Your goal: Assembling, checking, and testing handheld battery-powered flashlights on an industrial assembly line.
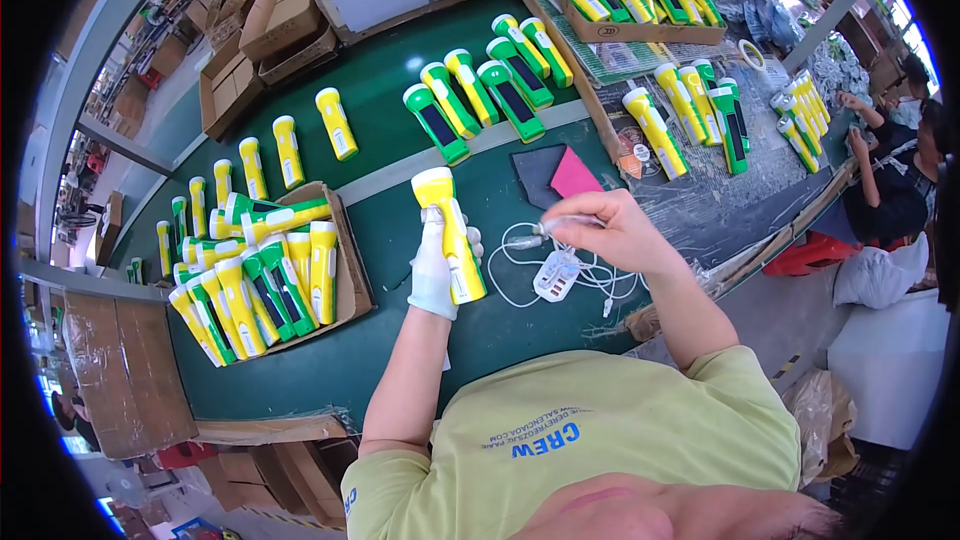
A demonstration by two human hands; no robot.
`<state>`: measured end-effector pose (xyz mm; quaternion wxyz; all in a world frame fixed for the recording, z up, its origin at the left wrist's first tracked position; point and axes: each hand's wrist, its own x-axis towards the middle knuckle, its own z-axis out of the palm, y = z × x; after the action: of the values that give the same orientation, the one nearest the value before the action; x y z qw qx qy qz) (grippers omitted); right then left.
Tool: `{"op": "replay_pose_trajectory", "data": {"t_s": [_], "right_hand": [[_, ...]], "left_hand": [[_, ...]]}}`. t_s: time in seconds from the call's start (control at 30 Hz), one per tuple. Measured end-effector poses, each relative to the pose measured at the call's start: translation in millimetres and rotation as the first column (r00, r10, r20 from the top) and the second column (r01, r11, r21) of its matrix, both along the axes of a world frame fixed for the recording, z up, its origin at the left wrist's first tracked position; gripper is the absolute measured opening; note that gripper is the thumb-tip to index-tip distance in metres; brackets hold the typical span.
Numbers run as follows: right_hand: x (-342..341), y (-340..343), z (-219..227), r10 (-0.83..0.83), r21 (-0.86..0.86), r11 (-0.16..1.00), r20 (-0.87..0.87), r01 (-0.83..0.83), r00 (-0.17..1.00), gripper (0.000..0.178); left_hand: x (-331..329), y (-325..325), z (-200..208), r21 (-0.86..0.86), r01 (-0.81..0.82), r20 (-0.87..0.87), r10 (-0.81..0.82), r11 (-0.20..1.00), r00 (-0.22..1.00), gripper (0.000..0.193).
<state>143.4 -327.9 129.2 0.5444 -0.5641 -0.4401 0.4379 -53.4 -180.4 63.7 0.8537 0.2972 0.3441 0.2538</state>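
My left hand (434, 258), in a white glove, is wrapped round a yellow flashlight (452, 240) with a white head, which stands nearly upright with its head away from me. To its right, my bare right hand (607, 230) has its fingers pinched together at the plug end of a white cable (497, 278). The plug and the flashlight are apart. Below that hand, a white multi-port USB charger (556, 276) lies on the green bench among looped cables. Just behind it rests a dark grey and pink cloth (560, 176).
A carton (358, 275) piled with yellow and green flashlights stands at the left. Several flashlights (487, 90) stand along the far belt. At the right, a side table (690, 205) bears more flashlights, a filled carton (650, 33) and a tape roll (751, 55). Another person (895, 175) works at far right.
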Motion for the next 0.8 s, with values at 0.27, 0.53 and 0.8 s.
{"op": "replay_pose_trajectory", "data": {"t_s": [0.27, 0.53, 0.8], "right_hand": [[-57.7, 34.1, -32.9, -0.257, 0.357, 0.918, 0.866, -0.173, 0.429, 0.018], [-50.5, 30.1, -39.9, 0.205, 0.214, 0.913, 0.497, -0.348, 0.844, 0.008], [-76.4, 0.0, -63.1, 0.092, 0.285, 0.847, 0.753, -0.448, 0.652, 0.024]], "left_hand": [[9.9, -10.1, -13.5, 0.186, 0.043, 0.065, -0.056, 0.982, 0.996, 0.039], [18.8, -8.4, 14.7, 0.592, -0.02, 0.118, -0.062, 0.806, 0.991, 0.038], [25.8, 7.9, 34.2, 0.468, -0.065, 0.2, -0.034, 0.881, 0.979, 0.034]]}}
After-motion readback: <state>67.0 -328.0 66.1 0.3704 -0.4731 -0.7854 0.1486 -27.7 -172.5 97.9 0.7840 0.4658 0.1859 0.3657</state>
